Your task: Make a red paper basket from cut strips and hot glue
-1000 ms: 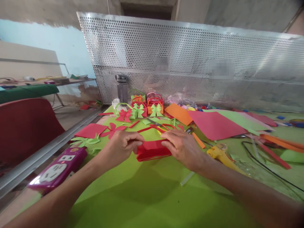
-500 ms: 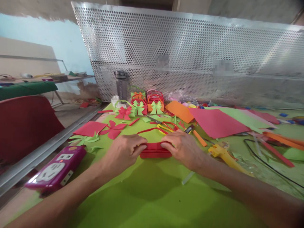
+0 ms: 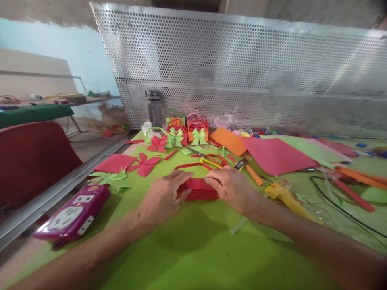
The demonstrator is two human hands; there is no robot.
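A small red paper handbag (image 3: 202,191) sits on the green tabletop (image 3: 193,241) before me, its thin red handle (image 3: 193,164) arching behind it. My left hand (image 3: 163,192) grips the bag's left end, forefinger along the top and thumb on the front. At the right end my right hand (image 3: 235,187) pinches the upper edge; some of its fingers are hidden behind the bag. Just beyond lie scissors (image 3: 222,160) with red and yellow handles and a box cutter (image 3: 241,164), close to my right knuckles.
A purple power strip (image 3: 71,215) is at the left. A yellow glue gun (image 3: 281,195) with a black cord lies right. Finished paper bags (image 3: 198,137) and a grey bottle (image 3: 154,108) stand at the back. Red sheets (image 3: 278,157) and paper flowers (image 3: 144,164) are scattered around.
My left hand has shifted its hold, spreading its forefinger over the top of the bag with the thumb lower on the front. The right hand is almost unmoved.
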